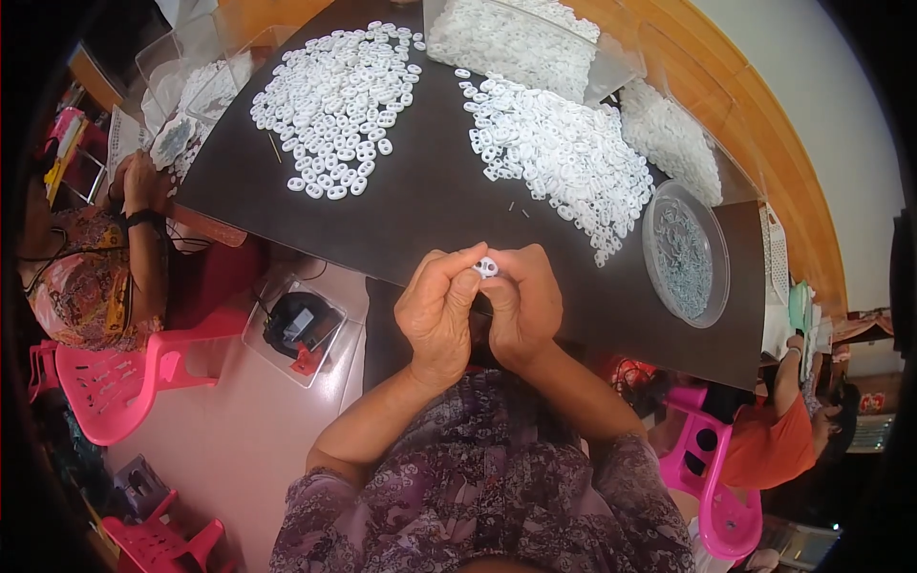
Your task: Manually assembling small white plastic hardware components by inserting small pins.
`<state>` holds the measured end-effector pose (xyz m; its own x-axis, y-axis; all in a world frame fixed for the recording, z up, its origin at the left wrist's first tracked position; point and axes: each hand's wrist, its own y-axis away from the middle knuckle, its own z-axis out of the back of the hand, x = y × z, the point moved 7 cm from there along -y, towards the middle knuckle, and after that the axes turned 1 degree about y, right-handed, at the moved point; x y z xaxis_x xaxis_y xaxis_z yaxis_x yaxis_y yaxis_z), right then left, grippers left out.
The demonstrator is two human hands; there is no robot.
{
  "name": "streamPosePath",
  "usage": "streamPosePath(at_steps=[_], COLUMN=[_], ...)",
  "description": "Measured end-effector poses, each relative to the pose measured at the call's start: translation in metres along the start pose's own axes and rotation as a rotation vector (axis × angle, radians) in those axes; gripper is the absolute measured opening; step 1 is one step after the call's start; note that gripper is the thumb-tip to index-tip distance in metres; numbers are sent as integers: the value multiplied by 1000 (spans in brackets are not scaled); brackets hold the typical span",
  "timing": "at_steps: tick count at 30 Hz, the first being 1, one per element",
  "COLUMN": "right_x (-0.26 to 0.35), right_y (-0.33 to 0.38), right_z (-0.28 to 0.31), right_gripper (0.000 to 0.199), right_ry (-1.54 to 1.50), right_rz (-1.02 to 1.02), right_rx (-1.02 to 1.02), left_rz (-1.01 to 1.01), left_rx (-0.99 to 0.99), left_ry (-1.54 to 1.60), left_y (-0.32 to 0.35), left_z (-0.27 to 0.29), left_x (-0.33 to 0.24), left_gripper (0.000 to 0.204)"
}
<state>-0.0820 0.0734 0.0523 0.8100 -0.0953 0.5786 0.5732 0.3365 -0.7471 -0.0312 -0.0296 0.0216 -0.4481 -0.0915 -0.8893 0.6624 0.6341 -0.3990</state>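
One small white two-holed piece point(487, 267) is up in your fingertips, held off the tabletop point(315, 215), roughly midway btwn your hands. Prob. plastic: light, stiff, maybe a bit slick, not esp. fragile, tho its thin bits could snap if you twist. Best hold = outer edges, thumb vs. index, holes kept clear.

Position: your L hand point(435, 310) has thumb + index pinching its L side; your R hand point(525, 306) has thumb + index closed on the R side. Piece sits right at the tips, not down in the palms, w/ its holed face showing btwn them. Other fingers curled in; can't tell how hard you're pressing.

Nearby: L pile of white pieces point(334, 105), R pile of white pieces point(554, 162), plus small grey pins point(683, 258) in the round clear dish point(718, 263), R side.
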Motion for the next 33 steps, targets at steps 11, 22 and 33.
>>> streamPosePath(at_steps=[11,22,33], right_x=[3,-4,11], right_y=[-2,0,-8], right_z=[-3,5,9], right_gripper=[14,11,25], right_ry=[41,35,59], right_rz=[62,74,157], right_rx=[21,-3,-16], left_rz=[-19,-72,-22], left_rx=[-87,-52,10], left_ry=[-69,-136,12], left_y=[6,5,7], left_z=[-1,-13,-13], left_x=[1,2,-10], left_gripper=[12,11,19])
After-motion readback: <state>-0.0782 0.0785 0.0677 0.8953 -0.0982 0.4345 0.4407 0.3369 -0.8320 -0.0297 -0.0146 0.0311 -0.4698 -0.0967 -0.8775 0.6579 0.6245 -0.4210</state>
